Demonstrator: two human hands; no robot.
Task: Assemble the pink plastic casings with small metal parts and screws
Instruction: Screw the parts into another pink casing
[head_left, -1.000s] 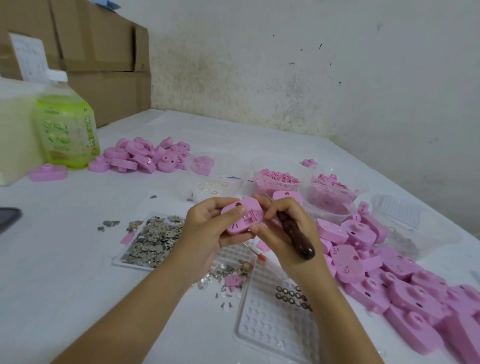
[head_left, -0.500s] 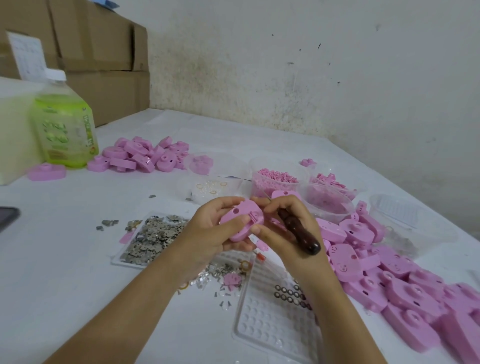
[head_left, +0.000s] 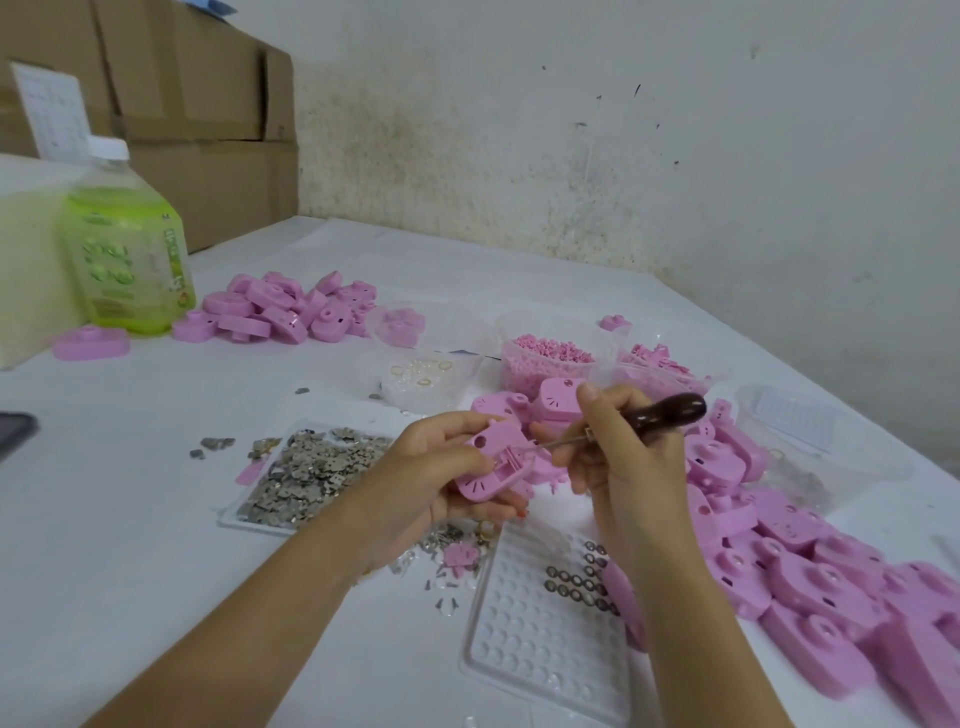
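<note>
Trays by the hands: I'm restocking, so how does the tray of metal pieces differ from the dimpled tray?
The metal-parts tray is heaped almost full with grey metal pieces; the dimpled tray holds only a few dark rings, its other pockets bare. The metal-parts tray lies left of the left hand; the dimpled tray lies partly under the right forearm. Both are clear plastic, flat on the white table.

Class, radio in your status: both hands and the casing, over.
Left hand grips pink casing. Right hand holds screwdriver, tip at casing. Nothing blocking.
</note>
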